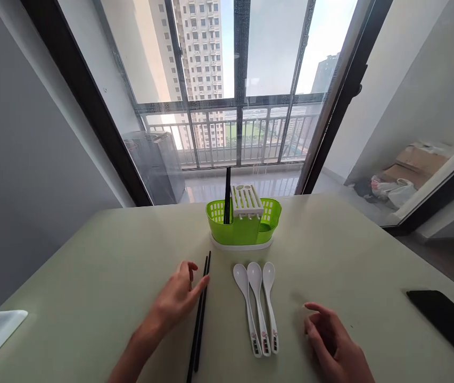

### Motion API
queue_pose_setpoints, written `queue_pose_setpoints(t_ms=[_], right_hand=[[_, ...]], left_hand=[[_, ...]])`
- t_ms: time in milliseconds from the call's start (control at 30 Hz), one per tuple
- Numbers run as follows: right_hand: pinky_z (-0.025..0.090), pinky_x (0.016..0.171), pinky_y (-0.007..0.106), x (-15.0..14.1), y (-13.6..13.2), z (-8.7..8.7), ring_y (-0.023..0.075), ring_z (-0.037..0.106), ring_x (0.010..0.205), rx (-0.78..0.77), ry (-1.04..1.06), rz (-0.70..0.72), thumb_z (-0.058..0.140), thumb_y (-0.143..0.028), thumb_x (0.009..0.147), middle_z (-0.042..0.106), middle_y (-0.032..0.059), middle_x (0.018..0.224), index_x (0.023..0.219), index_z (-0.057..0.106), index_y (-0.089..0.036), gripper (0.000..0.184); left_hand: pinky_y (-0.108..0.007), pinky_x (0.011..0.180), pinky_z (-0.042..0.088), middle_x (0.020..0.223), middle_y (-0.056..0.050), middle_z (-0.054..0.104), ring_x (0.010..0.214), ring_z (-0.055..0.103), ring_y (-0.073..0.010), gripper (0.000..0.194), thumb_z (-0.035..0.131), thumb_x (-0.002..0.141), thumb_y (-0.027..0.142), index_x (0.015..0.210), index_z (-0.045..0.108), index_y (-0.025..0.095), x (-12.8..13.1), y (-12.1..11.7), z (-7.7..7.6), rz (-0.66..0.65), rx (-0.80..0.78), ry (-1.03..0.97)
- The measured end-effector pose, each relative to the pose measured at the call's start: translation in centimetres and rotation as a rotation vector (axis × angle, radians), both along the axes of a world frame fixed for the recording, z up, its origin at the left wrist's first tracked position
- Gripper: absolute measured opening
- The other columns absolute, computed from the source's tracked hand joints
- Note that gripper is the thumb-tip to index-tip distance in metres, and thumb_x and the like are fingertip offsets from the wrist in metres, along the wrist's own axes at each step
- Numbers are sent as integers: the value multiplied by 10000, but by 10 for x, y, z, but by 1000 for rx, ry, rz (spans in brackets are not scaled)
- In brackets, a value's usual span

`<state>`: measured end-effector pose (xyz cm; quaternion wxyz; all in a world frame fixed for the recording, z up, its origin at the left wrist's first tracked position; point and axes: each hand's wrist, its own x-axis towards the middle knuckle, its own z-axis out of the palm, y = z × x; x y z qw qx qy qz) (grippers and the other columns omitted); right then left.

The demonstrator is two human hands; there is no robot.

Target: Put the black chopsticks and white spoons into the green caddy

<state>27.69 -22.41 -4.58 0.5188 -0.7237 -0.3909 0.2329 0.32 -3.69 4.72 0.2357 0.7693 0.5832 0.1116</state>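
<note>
— Black chopsticks (201, 319) right up front, a pair lying lengthwise on the counter (131, 266), one running off the bottom of the view! How's the left hand (179, 291) placed?

— Just at their left, and look at that thumb, stretched out over the pair! Fingers bent, well apart from the thumb, nothing clamped between. Whether the thumb touches the sticks, I can't tell.

— And the right hand (336, 346)?

— Well over to the right, fingers loosely curled, a gap at thumb and forefinger, nothing held! Three white spoons (260, 314) lie between it and the chopsticks, side by side, bowls pointing away, marked handle ends towards us.

— Just past the chopstick tips, a green caddy (242, 234) on a white base (242, 247)!

— With dark sticks (227, 194) standing in its left compartment and a slotted white rack (246, 201) over the middle. All on that pale, smooth top, a flat black object (446, 319) at the right, a white one out left!

— Behind it, dark-framed windows (266, 53), a railing, a tall building (203, 48); a grey boxy unit (158, 165) behind the glass at left, cardboard (422, 162) and bags heaped on the right!
</note>
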Motion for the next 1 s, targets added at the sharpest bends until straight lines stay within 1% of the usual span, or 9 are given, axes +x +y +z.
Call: queue_pose_setpoints(t_ms=[100, 167, 233, 400, 467, 600, 767, 867, 1000], right_hand=[[510, 601, 237, 1, -1, -2, 164, 647, 647, -12, -27, 15, 523, -570, 930, 666, 3, 781, 1168, 593, -226, 424], [519, 628, 246, 2, -2, -3, 165, 648, 652, -25, -45, 19, 526, -572, 927, 675, 7, 799, 1176, 592, -226, 431], [524, 655, 252, 2, -2, -3, 169, 660, 682, -38, -52, 16, 523, -574, 926, 682, 10, 820, 1183, 589, -229, 435], [522, 632, 265, 0, -2, -1, 177, 650, 652, -28, -68, 2, 524, -574, 920, 682, 15, 803, 1161, 599, -226, 430], [520, 623, 265, -1, -1, 1, 175, 635, 624, -17, -70, 3, 525, -570, 917, 675, 9, 781, 1148, 604, -225, 422], [527, 659, 260, -3, 0, 3, 177, 654, 669, 0, -55, 5, 513, -557, 925, 666, 3, 775, 1139, 595, -230, 399], [530, 658, 255, -3, 1, 2, 175, 668, 690, 17, -48, 0, 523, -549, 921, 681, 13, 799, 1130, 603, -230, 390], [529, 650, 255, -3, 1, 1, 177, 668, 691, 38, -37, 7, 521, -543, 921, 666, 5, 775, 1131, 606, -229, 387], [500, 581, 245, -6, 2, 2, 155, 609, 603, 54, -12, 37, 531, -544, 919, 639, -12, 754, 1117, 619, -232, 380]], left_hand=[[-371, 780, 506, 1060, -129, 684, 903, 700, -290, 428, 557, 894, 542, 1094, 605, 167, -1, -29, 1, -20, -28, 252], [-369, 802, 496, 1095, -134, 686, 926, 704, -292, 315, 542, 929, 464, 1031, 622, 178, 4, -41, 4, -45, -23, 369], [-369, 819, 485, 1081, -133, 697, 934, 703, -289, 259, 497, 968, 401, 988, 632, 181, 9, -47, 7, -56, -2, 432], [-354, 812, 475, 1039, -116, 727, 933, 713, -276, 209, 454, 977, 276, 990, 645, 192, 10, -48, 13, -36, 26, 506], [-352, 798, 471, 1041, -106, 738, 934, 720, -279, 191, 467, 960, 257, 955, 650, 204, 3, -44, 16, -23, 22, 537], [-365, 768, 452, 1032, -107, 753, 940, 723, -303, 222, 448, 953, 219, 895, 662, 208, -15, -34, 24, -39, 16, 587], [-311, 692, 422, 951, -88, 752, 831, 715, -253, 256, 444, 931, 183, 807, 666, 215, -28, -31, 30, -106, 29, 540], [-291, 668, 417, 884, -61, 753, 797, 711, -232, 247, 464, 909, 202, 777, 671, 230, -28, -32, 32, -88, 71, 485], [-282, 662, 463, 820, -12, 774, 754, 726, -214, 196, 532, 890, 296, 832, 716, 263, -20, -35, 38, -87, 92, 199]])
